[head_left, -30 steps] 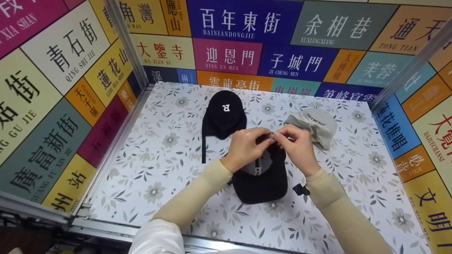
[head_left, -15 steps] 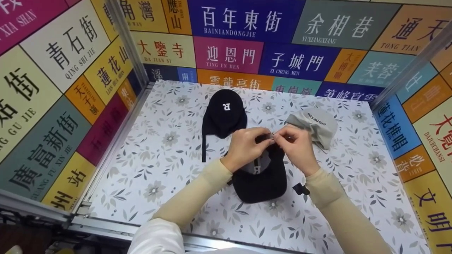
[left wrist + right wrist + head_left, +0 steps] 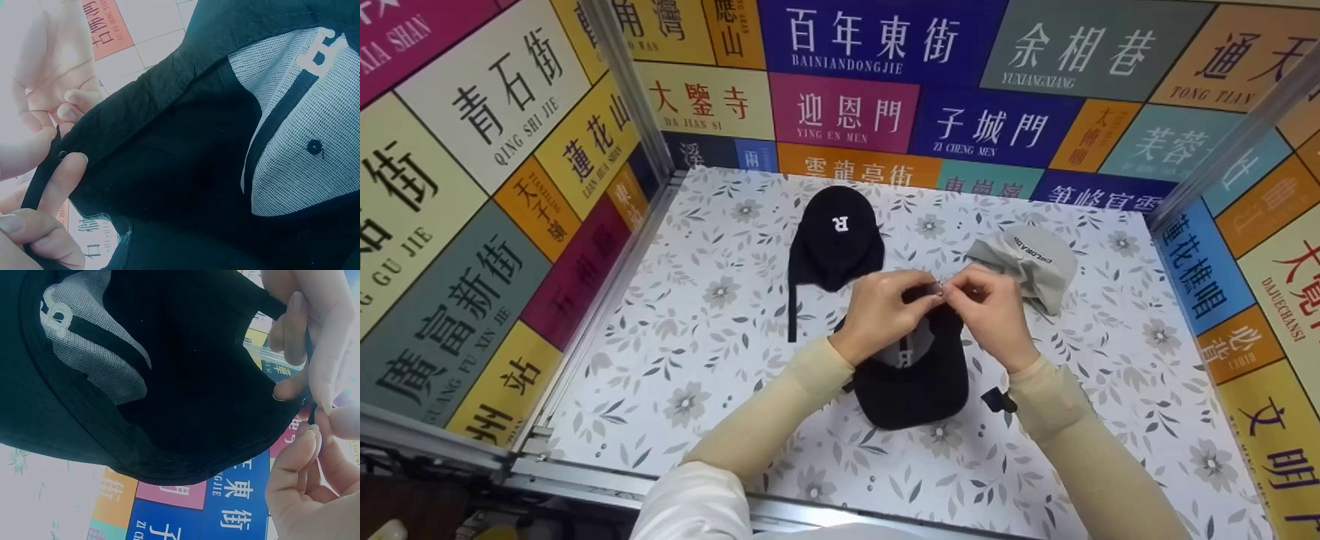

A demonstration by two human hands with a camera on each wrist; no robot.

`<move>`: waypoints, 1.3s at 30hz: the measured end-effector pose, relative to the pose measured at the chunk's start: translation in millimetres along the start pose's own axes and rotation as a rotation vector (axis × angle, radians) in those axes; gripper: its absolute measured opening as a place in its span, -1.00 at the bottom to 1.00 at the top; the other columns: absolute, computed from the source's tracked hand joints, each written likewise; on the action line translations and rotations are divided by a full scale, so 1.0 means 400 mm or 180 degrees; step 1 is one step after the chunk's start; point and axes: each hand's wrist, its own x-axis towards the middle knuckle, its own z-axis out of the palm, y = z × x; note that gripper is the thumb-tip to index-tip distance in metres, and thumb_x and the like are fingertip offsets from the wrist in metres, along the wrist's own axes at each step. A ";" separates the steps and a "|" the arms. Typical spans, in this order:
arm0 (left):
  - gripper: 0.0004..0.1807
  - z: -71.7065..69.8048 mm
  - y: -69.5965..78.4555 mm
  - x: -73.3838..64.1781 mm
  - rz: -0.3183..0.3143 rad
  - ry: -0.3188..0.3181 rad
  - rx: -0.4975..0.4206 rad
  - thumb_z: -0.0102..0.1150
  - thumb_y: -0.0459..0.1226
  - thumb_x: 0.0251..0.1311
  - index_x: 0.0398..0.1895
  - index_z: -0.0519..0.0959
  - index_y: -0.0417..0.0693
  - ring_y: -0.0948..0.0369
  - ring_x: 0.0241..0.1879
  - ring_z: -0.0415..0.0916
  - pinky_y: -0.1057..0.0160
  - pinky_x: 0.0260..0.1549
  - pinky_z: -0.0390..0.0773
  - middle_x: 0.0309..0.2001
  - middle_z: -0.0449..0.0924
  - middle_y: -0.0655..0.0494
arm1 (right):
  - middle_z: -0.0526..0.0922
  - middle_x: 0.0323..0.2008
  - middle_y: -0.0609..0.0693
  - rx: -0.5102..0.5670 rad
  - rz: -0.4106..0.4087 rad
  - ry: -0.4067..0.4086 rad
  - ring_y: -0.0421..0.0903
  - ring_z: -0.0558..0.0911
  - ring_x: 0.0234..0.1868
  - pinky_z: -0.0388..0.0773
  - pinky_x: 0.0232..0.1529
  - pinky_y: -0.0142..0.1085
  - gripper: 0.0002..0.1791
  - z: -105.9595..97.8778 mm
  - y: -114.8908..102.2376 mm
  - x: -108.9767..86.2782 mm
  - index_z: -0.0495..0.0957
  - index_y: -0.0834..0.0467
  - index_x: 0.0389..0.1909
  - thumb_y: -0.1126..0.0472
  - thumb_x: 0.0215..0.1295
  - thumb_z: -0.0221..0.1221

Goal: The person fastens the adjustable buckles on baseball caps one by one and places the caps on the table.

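Note:
A black baseball cap (image 3: 915, 397) is held over the table, its inside facing me and its brim toward me. White mesh lining (image 3: 304, 124) and the back of a letter patch show inside it. My left hand (image 3: 885, 311) pinches the narrow back strap (image 3: 35, 188) between thumb and fingers, close to a small metal ring (image 3: 63, 154). Beside it, my right hand (image 3: 991, 311) pinches the strap's short end (image 3: 313, 415) with thumb and forefinger. The fingertips of both hands nearly meet, and they partly hide the buckle area.
Another black cap (image 3: 840, 232) with a white R lies behind, its strap trailing left. A crumpled beige cap (image 3: 1035, 262) lies behind my right hand. The floral tabletop (image 3: 690, 360) is bounded by sign-printed walls (image 3: 877, 45). A small black piece (image 3: 999, 402) hangs by my right sleeve.
Both hands keep their hold on the strap, with only tiny finger movements. The whole view shifts up slightly; the other caps stay put.

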 end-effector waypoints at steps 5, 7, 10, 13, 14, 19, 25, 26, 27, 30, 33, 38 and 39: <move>-0.84 0.002 0.002 0.006 0.0004 -0.0018 -0.0023 0.41 -0.13 0.19 -0.21 0.76 0.05 0.40 -0.32 0.64 0.43 -0.29 0.54 -0.27 0.74 0.31 | 0.63 -0.46 0.14 -0.0011 0.0030 0.0036 -0.11 0.53 -0.45 0.46 -0.41 -0.43 -0.90 -0.002 0.031 0.004 0.69 0.34 -0.46 0.52 0.20 0.27; -0.84 0.004 0.002 0.006 0.0015 -0.0033 -0.0033 0.41 -0.14 0.20 -0.21 0.76 0.05 0.40 -0.31 0.64 0.44 -0.27 0.54 -0.27 0.74 0.30 | 0.63 -0.46 0.12 -0.0024 0.0037 0.0050 -0.11 0.53 -0.45 0.45 -0.41 -0.43 -0.89 -0.003 0.054 0.004 0.70 0.30 -0.46 0.51 0.20 0.28; -0.83 0.006 0.002 0.007 0.0034 -0.0047 -0.0032 0.41 -0.14 0.20 -0.20 0.76 0.03 0.40 -0.29 0.65 0.44 -0.25 0.54 -0.26 0.74 0.29 | 0.63 -0.46 0.04 -0.0031 0.0054 0.0056 -0.11 0.54 -0.45 0.46 -0.42 -0.42 -0.85 -0.006 0.087 0.004 0.72 0.20 -0.47 0.48 0.20 0.30; -0.83 0.009 0.002 0.008 0.0053 -0.0051 -0.0045 0.41 -0.14 0.20 -0.20 0.76 0.03 0.39 -0.29 0.65 0.44 -0.24 0.54 -0.26 0.74 0.29 | 0.64 -0.46 -0.01 -0.0040 0.0054 0.0043 -0.11 0.56 -0.44 0.49 -0.41 -0.40 -0.82 -0.009 0.100 0.005 0.73 0.12 -0.49 0.44 0.21 0.31; -0.83 0.010 0.002 0.008 0.0061 -0.0050 -0.0055 0.41 -0.15 0.20 -0.20 0.76 0.02 0.38 -0.29 0.65 0.44 -0.24 0.54 -0.26 0.74 0.28 | 0.64 -0.46 -0.02 -0.0046 0.0043 0.0040 -0.11 0.56 -0.44 0.49 -0.41 -0.40 -0.82 -0.010 0.102 0.005 0.73 0.11 -0.49 0.43 0.21 0.31; -0.83 0.013 0.001 0.009 0.0120 -0.0039 -0.0096 0.41 -0.16 0.20 -0.21 0.76 -0.01 0.35 -0.30 0.67 0.42 -0.24 0.55 -0.26 0.75 0.24 | 0.64 -0.46 -0.05 -0.0092 0.0010 0.0035 -0.12 0.56 -0.44 0.48 -0.40 -0.40 -0.84 -0.012 0.108 0.007 0.72 0.10 -0.49 0.39 0.22 0.32; -0.83 0.015 0.001 0.010 0.0164 -0.0025 -0.0046 0.38 -0.13 0.24 -0.20 0.76 0.01 0.39 -0.35 0.64 0.42 -0.32 0.54 -0.27 0.75 0.26 | 0.65 -0.46 0.03 -0.0102 -0.0017 0.0072 -0.14 0.55 -0.45 0.47 -0.41 -0.44 -0.84 -0.010 0.077 0.009 0.70 0.21 -0.50 0.48 0.19 0.30; -0.82 0.014 0.001 0.009 0.0150 -0.0023 -0.0032 0.38 -0.12 0.24 -0.20 0.76 0.02 0.39 -0.36 0.64 0.42 -0.32 0.54 -0.27 0.75 0.26 | 0.65 -0.46 0.06 -0.0092 -0.0017 0.0077 -0.14 0.56 -0.45 0.47 -0.41 -0.44 -0.86 -0.009 0.065 0.009 0.70 0.24 -0.50 0.49 0.19 0.29; -0.82 0.014 0.001 0.009 0.0133 -0.0017 -0.0024 0.37 -0.12 0.25 -0.20 0.76 0.02 0.39 -0.35 0.64 0.41 -0.32 0.55 -0.27 0.75 0.27 | 0.66 -0.46 0.08 -0.0078 -0.0018 0.0082 -0.13 0.56 -0.45 0.48 -0.41 -0.44 -0.87 -0.007 0.053 0.009 0.70 0.27 -0.49 0.50 0.19 0.29; -0.82 0.011 0.003 0.008 0.0072 -0.0004 0.0009 0.37 -0.10 0.25 -0.20 0.76 0.03 0.37 -0.34 0.65 0.40 -0.31 0.55 -0.26 0.75 0.28 | 0.65 -0.46 0.14 -0.0007 0.0035 0.0073 -0.11 0.57 -0.47 0.51 -0.41 -0.42 -0.91 -0.006 0.021 0.008 0.68 0.35 -0.46 0.50 0.21 0.27; -0.82 0.009 0.005 0.010 0.0042 -0.0001 0.0068 0.37 -0.10 0.25 -0.21 0.76 0.04 0.37 -0.34 0.65 0.40 -0.31 0.56 -0.27 0.74 0.29 | 0.65 -0.45 0.21 0.0130 0.0112 0.0057 -0.07 0.59 -0.49 0.55 -0.41 -0.41 -0.93 -0.008 0.012 0.008 0.67 0.39 -0.42 0.49 0.24 0.26; -0.86 0.006 0.012 0.019 0.0110 -0.0032 0.0140 0.38 -0.13 0.23 -0.24 0.75 0.05 0.38 -0.37 0.64 0.40 -0.35 0.54 -0.30 0.73 0.29 | 0.63 -0.32 0.34 0.0496 0.0192 0.0148 0.05 0.62 -0.41 0.58 -0.40 -0.34 -0.88 -0.014 0.009 0.014 0.63 0.41 -0.17 0.44 0.33 0.23; -0.87 0.006 0.013 0.020 0.0131 -0.0046 0.0131 0.38 -0.14 0.22 -0.25 0.75 0.04 0.37 -0.37 0.63 0.40 -0.35 0.54 -0.31 0.73 0.29 | 0.63 -0.30 0.36 0.0547 0.0192 0.0160 0.09 0.62 -0.39 0.58 -0.40 -0.32 -0.83 -0.015 0.009 0.016 0.61 0.39 -0.08 0.43 0.34 0.22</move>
